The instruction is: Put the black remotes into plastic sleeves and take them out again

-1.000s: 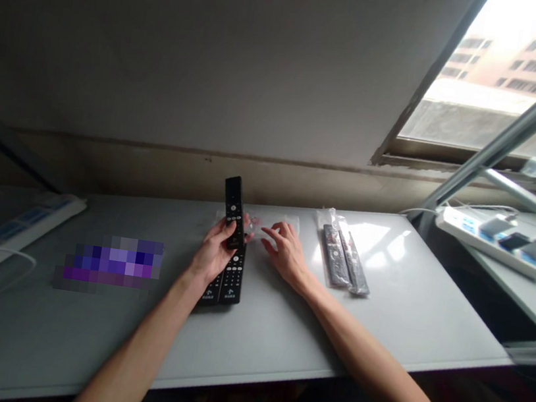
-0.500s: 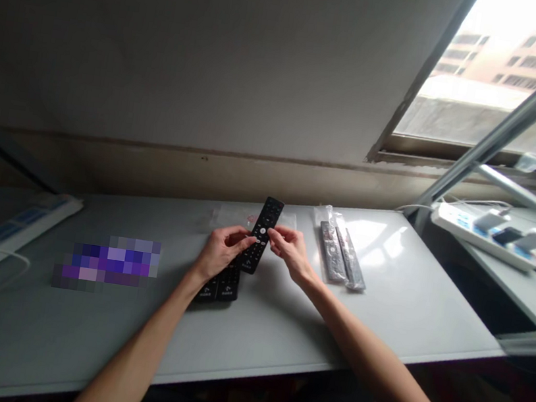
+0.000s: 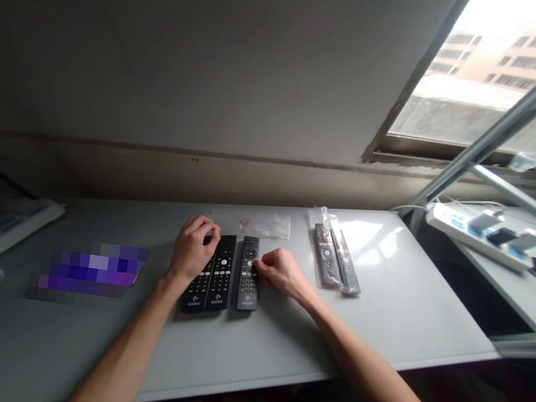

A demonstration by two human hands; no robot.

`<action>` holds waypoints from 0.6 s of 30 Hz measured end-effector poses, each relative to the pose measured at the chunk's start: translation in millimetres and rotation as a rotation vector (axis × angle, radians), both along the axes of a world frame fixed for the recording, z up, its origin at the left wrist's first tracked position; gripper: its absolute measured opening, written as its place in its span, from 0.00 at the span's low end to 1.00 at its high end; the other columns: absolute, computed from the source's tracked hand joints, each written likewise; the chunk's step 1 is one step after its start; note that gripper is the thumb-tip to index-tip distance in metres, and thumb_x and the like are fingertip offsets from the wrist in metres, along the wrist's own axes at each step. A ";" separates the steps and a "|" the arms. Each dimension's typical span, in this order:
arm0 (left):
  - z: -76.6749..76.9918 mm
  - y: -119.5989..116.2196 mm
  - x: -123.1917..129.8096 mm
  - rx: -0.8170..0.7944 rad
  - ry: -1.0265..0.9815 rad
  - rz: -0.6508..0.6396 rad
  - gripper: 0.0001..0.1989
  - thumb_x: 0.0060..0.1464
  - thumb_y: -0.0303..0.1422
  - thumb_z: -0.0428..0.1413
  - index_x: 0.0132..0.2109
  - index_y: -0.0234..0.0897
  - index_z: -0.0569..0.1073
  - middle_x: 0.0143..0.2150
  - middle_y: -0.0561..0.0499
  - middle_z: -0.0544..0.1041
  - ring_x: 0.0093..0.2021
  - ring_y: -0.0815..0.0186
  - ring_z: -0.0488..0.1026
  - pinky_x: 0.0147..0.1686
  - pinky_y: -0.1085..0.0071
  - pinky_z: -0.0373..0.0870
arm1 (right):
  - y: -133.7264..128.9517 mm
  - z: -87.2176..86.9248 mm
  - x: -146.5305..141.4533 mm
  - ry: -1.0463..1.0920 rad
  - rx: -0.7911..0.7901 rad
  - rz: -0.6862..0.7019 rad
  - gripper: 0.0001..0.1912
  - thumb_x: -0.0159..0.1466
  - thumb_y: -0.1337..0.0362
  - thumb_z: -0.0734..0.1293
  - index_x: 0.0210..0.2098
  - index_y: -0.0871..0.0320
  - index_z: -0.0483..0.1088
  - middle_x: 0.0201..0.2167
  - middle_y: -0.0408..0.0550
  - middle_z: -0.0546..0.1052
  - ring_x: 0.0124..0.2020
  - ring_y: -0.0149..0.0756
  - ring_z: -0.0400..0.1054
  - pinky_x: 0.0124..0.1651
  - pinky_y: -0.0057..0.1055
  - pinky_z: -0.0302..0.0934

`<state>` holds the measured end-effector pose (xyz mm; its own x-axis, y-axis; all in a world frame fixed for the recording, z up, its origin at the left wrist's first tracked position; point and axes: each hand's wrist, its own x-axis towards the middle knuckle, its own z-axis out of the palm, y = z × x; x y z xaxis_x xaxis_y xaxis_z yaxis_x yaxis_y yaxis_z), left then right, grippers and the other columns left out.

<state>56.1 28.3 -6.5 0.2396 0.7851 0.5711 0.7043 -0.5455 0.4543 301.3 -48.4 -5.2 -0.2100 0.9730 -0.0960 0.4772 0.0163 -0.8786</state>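
Note:
Two black remote controls lie side by side on the table: the left one (image 3: pixel 196 291) and the middle one (image 3: pixel 222 274). My left hand (image 3: pixel 191 250) is curled over the upper end of the left one, fingers and thumb bent around it and partly hiding it. A third remote control (image 3: pixel 248 288), looking greyer in the light, lies just right of them with a narrow gap between. My right hand (image 3: pixel 281 271) is closed at its right edge, thumb and forefinger at the middle of its side.
Behind the remotes lies a flat clear plastic bag (image 3: pixel 272 225). To the right are bagged remotes (image 3: pixel 332 257). A pixelated purple item (image 3: pixel 93 269) lies left. Power strips stand at the far left (image 3: pixel 9 228) and right (image 3: pixel 479 237); a metal frame bar (image 3: pixel 498 127) slants at right.
The remote control held tilted in both hands has come down onto the table, right of the other two. My left hand has let go of it and moved left to the leftmost remote.

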 end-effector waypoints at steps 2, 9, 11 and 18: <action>-3.5 1.0 1.2 -0.004 0.018 -0.009 0.12 0.67 0.34 0.52 0.36 0.42 0.78 0.40 0.45 0.77 0.46 0.52 0.73 0.53 0.58 0.69 | -2.3 3.2 -5.5 -0.043 0.051 0.000 0.28 0.72 0.57 0.67 0.17 0.57 0.62 0.14 0.39 0.65 0.19 0.26 0.52 0.25 0.29 0.43; -8.9 1.5 5.5 -0.027 -0.015 -0.029 0.11 0.66 0.35 0.52 0.41 0.40 0.80 0.46 0.43 0.77 0.50 0.52 0.74 0.58 0.56 0.70 | 1.9 -3.4 0.8 -0.205 0.285 -0.112 0.20 0.75 0.54 0.66 0.30 0.57 0.77 0.23 0.43 0.73 0.26 0.31 0.59 0.32 0.30 0.54; -10.9 2.6 4.2 -0.042 -0.042 -0.007 0.11 0.65 0.34 0.53 0.44 0.40 0.80 0.49 0.43 0.77 0.53 0.52 0.74 0.61 0.55 0.70 | 6.9 -6.8 9.3 -0.295 0.427 -0.249 0.13 0.76 0.60 0.64 0.43 0.55 0.81 0.39 0.51 0.80 0.39 0.39 0.70 0.44 0.34 0.64; -31.0 12.2 -5.1 -0.159 -0.194 0.079 0.13 0.63 0.36 0.56 0.48 0.41 0.83 0.66 0.42 0.72 0.69 0.46 0.69 0.73 0.50 0.62 | 19.8 -36.2 27.3 -0.599 0.469 -0.270 0.23 0.78 0.61 0.58 0.68 0.51 0.73 0.75 0.59 0.65 0.78 0.60 0.50 0.73 0.58 0.54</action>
<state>50.9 40.5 -37.5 0.0716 0.8807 0.4683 0.6333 -0.4028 0.6608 328.6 -28.6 -41.5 -0.0044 0.9497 0.3130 0.9049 0.1370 -0.4030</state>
